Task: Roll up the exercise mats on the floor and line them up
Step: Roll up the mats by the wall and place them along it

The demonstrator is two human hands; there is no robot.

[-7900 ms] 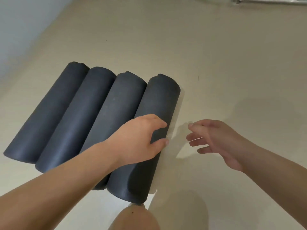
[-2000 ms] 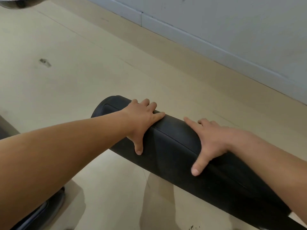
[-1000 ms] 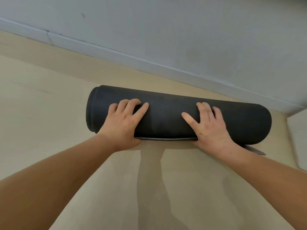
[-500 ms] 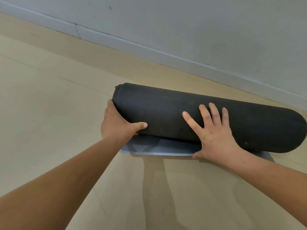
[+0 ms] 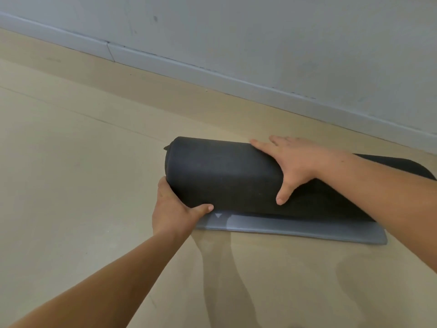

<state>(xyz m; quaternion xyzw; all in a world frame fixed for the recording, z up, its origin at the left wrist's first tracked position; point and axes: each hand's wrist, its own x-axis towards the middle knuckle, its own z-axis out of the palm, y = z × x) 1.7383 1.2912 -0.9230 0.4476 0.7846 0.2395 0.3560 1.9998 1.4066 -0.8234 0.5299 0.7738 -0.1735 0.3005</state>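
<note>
Change: since half a second ago, the right hand (image 5: 293, 162) is sliding from the roll's near face up onto its top, and I am seeing more of the loose flap (image 5: 295, 227) spreading out on the near side.
Left hand: the left hand (image 5: 172, 214) is grasping the left end of the rolled mat (image 5: 222, 176), with the thumb lying along its near lower edge and the fingers hidden behind the end.
Right hand: it is lying released and flat across the top, fingers spreading toward the far side, thumb pointing down the near face; it is pressing, not gripping.
Rolled mat: it is lying on the floor (image 5: 71, 185), running left to right, its right part passing behind the right forearm.
Loose flap: grey, lying flat, sticking out from under the roll.
Wall: the pale wall (image 5: 260, 39) and its skirting board (image 5: 212, 74) are running just beyond the roll.
</note>
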